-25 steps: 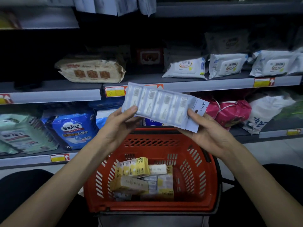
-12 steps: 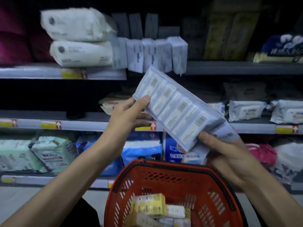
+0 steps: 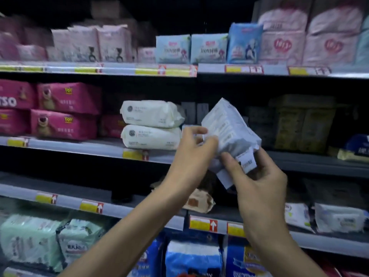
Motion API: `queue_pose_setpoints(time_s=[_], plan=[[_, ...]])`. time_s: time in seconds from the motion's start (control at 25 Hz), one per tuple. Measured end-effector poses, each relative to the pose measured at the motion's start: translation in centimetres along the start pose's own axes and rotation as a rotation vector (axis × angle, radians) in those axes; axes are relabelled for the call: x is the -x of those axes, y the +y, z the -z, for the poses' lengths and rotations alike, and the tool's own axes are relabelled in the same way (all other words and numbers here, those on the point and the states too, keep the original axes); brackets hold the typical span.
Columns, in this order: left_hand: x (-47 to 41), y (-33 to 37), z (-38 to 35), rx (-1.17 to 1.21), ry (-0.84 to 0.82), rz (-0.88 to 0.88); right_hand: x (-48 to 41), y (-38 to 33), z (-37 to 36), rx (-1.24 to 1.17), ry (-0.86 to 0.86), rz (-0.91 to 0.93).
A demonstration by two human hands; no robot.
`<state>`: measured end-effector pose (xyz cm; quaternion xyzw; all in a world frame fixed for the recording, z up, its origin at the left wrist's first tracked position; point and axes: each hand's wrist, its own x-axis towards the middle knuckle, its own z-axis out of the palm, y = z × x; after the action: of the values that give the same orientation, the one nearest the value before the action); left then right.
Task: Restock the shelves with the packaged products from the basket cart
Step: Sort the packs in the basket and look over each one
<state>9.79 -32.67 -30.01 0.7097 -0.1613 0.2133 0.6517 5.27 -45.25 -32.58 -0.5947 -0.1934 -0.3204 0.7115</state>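
White multipack (image 3: 229, 128) lifted to shelf (image 3: 79, 145) height; left grip (image 3: 191, 150), right grip (image 3: 259, 178) holding.

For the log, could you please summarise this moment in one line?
left hand: grips white multipack | right hand: grips multipack | location: before shelf

Pkg (image 3: 227, 126) print too blurry to read; btm end hidden behind hands (image 3: 257, 182); shelf tags (image 3: 202, 224) illegible.
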Motion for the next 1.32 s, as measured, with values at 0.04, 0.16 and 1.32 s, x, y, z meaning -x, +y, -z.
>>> queue_pose_setpoints(time_s=[0.04, 0.16, 1.32], plan=[[-0.8, 0.7, 0.0, -0.032, 0.006, -0.031, -1.5, 0.4, -1.0, 0.015, 0.02, 0.043], [-4.6, 1.4, 0.8, -0.196, 0.01, -0.106, -7.2, 2.0, -4.5, 0.151, 0.062, 0.129], [-1.0, 3.2, 4.5, -0.814, -0.371, 0.036, -10.6, -4.3, 3.1, 0.99, -0.625, -0.148]])
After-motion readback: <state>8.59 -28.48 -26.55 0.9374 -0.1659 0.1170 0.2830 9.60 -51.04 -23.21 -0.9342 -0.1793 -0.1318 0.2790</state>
